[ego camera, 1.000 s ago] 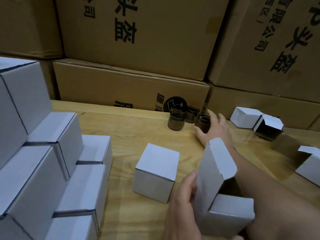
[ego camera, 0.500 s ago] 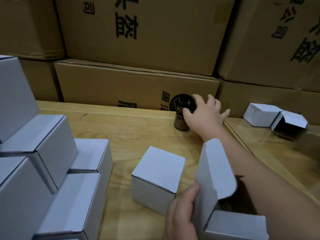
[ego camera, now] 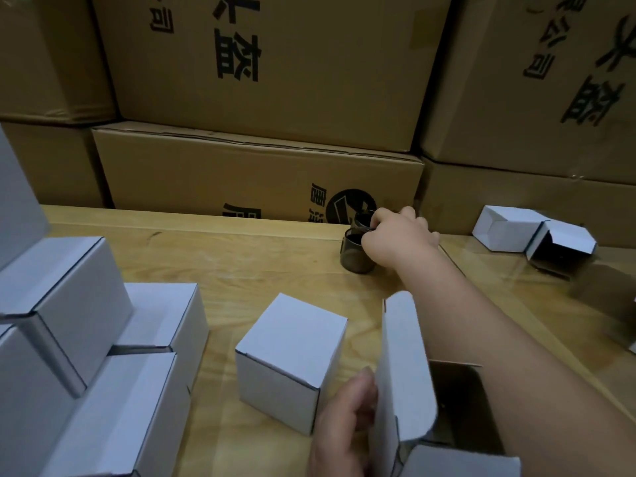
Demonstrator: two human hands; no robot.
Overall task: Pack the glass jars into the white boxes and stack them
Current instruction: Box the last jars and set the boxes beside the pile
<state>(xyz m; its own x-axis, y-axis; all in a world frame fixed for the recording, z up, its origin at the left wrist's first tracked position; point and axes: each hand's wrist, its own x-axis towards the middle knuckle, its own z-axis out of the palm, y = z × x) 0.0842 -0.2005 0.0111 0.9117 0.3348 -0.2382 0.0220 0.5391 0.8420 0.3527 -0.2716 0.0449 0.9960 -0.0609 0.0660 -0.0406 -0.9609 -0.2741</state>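
Note:
My right hand (ego camera: 399,241) reaches far across the wooden table (ego camera: 241,263) and grips the rim of a dark glass jar (ego camera: 356,253) standing near the back. A second jar (ego camera: 363,216) stands just behind it, partly hidden by my fingers. My left hand (ego camera: 344,432) holds the side of an open white box (ego camera: 413,390) at the near edge, its lid flap raised. A shut white box (ego camera: 292,359) stands alone beside it. A stepped stack of shut white boxes (ego camera: 86,339) fills the left.
Large brown cartons (ego camera: 261,63) wall off the back of the table. At the back right lie two open white boxes (ego camera: 537,235) on their sides. Another box edge shows at the far right, blurred.
My right hand has travelled from the right-hand jars to the left-hand ones and its fingers have curled onto the front jar's rim. The view has shifted closer and leftward.

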